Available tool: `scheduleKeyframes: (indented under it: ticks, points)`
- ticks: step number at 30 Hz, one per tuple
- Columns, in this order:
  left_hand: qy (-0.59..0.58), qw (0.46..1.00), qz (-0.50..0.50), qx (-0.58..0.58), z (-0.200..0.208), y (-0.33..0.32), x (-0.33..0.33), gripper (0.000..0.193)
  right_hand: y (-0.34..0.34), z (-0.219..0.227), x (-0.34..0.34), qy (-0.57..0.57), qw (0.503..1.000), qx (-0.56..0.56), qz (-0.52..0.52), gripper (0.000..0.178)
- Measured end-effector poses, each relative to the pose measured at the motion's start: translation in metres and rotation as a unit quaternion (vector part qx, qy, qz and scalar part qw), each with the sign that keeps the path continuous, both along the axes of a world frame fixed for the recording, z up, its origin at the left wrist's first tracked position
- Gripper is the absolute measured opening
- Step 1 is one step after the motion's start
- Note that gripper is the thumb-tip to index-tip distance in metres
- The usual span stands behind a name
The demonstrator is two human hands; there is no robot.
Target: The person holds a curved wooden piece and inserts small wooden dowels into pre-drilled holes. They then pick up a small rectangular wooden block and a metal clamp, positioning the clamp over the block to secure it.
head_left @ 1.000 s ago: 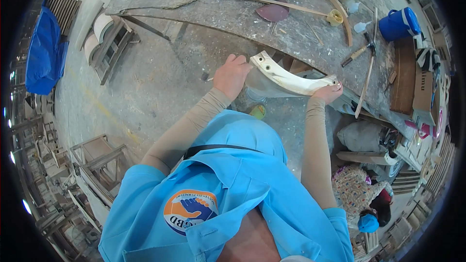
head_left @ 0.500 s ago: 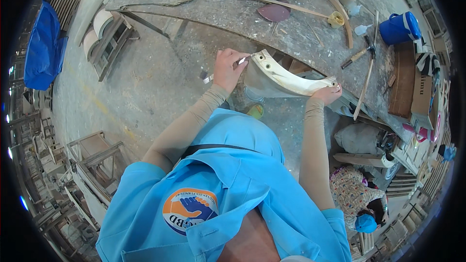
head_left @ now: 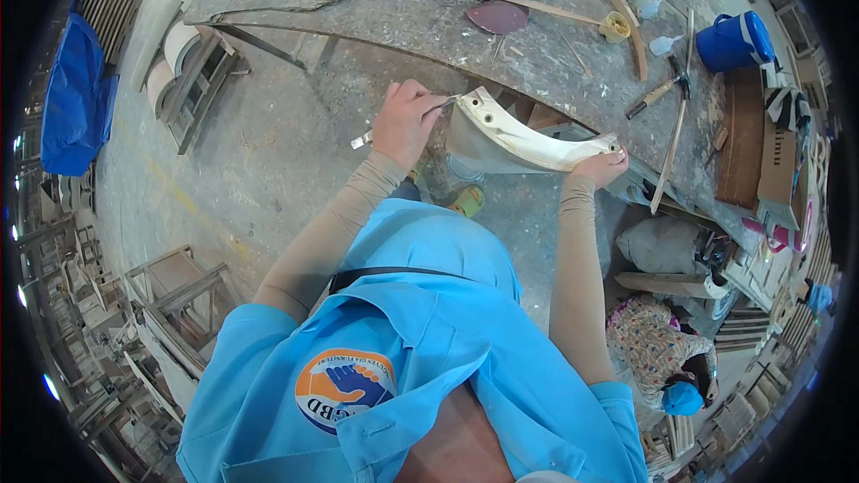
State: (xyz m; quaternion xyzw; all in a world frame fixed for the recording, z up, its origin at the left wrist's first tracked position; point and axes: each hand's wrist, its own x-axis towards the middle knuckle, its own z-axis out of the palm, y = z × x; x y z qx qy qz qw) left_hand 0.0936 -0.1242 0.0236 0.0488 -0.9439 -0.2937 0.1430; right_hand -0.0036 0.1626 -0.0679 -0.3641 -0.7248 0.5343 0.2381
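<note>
The left hand (head_left: 403, 123) has its fingers closed on a thin tool (head_left: 361, 139), one end jutting out behind the hand, the other pointing at the left end of a pale curved piece (head_left: 537, 152); whether that tip touches the piece, I cannot tell; the right hand (head_left: 601, 167) grips the piece's right end; the piece, an arc with dark holes near its ends, is held between the hands in front of the near edge of a workbench (head_left: 429, 31); on the bench lie a hammer (head_left: 658, 97), a long thin wooden strip (head_left: 669, 156) beside it, a yellow cup (head_left: 615, 27) and a dark red leaf-shaped piece (head_left: 497, 17); a blue jug (head_left: 735, 42) stands farther right; below the hands a green sandal (head_left: 468, 200) shows on the floor; at lower right is a co-worker (head_left: 649, 340) in a patterned top and blue cap; at far left hangs a blue cover (head_left: 76, 112) over stacked slats (head_left: 109, 22).
</note>
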Motion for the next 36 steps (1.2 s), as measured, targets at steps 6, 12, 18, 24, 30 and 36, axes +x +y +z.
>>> scheduleKeyframes:
  ticks: [6,12,18,24,30,36]
  points:
    - [-0.008,0.999,-0.003,-0.033,-0.009,0.002,0.000,0.013,0.001,-0.004,-0.001,0.000,1.000,0.006,0.003,0.038]
    - [-0.038,0.993,-0.013,-0.111,-0.006,0.014,0.002,0.011,-0.005,0.009,0.001,0.007,1.000,-0.019,-0.001,0.038]
    - [-0.021,0.984,-0.069,-0.162,-0.003,0.024,0.007,0.020,0.002,-0.002,-0.001,-0.004,1.000,0.008,0.001,0.039]
    - [-0.038,0.982,-0.099,-0.154,0.004,0.018,0.005,0.021,-0.001,0.002,0.000,-0.004,1.000,0.014,0.003,0.038]
    - [-0.026,0.986,-0.075,-0.145,0.002,0.004,-0.002,0.018,-0.004,0.003,-0.002,0.011,1.000,-0.011,-0.009,0.038]
    - [-0.044,0.983,-0.097,-0.147,0.007,0.008,-0.002,0.015,0.005,-0.004,-0.002,0.017,1.000,-0.003,0.000,0.038]
